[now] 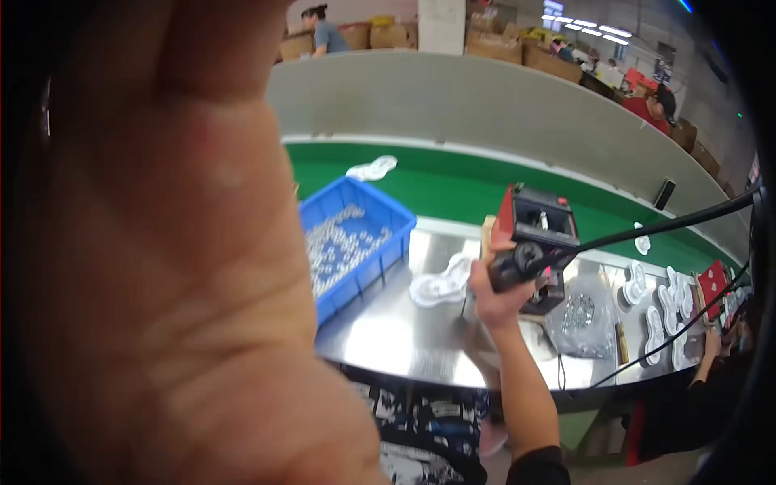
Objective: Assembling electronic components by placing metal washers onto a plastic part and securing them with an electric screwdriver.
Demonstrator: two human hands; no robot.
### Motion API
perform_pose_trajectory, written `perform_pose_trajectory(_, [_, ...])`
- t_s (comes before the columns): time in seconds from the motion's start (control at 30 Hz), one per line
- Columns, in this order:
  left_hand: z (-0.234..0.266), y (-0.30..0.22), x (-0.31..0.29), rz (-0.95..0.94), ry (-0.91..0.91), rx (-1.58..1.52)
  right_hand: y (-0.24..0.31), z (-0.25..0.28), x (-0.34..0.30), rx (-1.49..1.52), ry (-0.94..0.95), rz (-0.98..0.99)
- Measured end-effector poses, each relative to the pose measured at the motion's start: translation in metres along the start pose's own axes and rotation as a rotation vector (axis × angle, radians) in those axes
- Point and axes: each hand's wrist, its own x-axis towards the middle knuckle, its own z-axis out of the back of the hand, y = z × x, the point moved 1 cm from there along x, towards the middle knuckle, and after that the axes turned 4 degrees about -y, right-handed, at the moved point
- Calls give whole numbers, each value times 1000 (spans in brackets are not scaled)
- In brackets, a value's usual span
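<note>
My left hand (pixel 210 267) looms right at the camera and covers the left side of the view. Its palm side shows, and the fingers run up out of sight. My right hand (pixel 497 295) is wrapped round a black corded electric screwdriver (pixel 515 267), seen from its cable end. Just beyond that hand stands a red and black box-shaped machine (pixel 540 217) with an open top. A white figure-eight-shaped plastic part (pixel 443 283) lies on the metal table, left of my right hand. The screwdriver's tip is hidden.
A blue bin (pixel 368 275) holds many small white pieces. A clear bag of small metal parts (pixel 580 319) lies right of the machine. Black cables (pixel 671 220) cross on the right. Behind the metal table (pixel 380 343) runs a green belt (pixel 453 182). Another person's hand (pixel 711 343) works at far right.
</note>
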Motion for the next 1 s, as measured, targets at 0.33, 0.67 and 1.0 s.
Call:
perform_pose_trajectory(0.33, [-46, -10, -20, 113, -42, 27, 3, -17, 13, 147, 19, -63])
perform_pose_trajectory(0.67, [50, 38, -161, 1128, 933, 459, 3, -12, 1, 90, 73, -58])
perform_pose_trajectory(1.0, [42, 39, -209, 1267, 1401, 585, 11, -6, 5, 143, 62, -136])
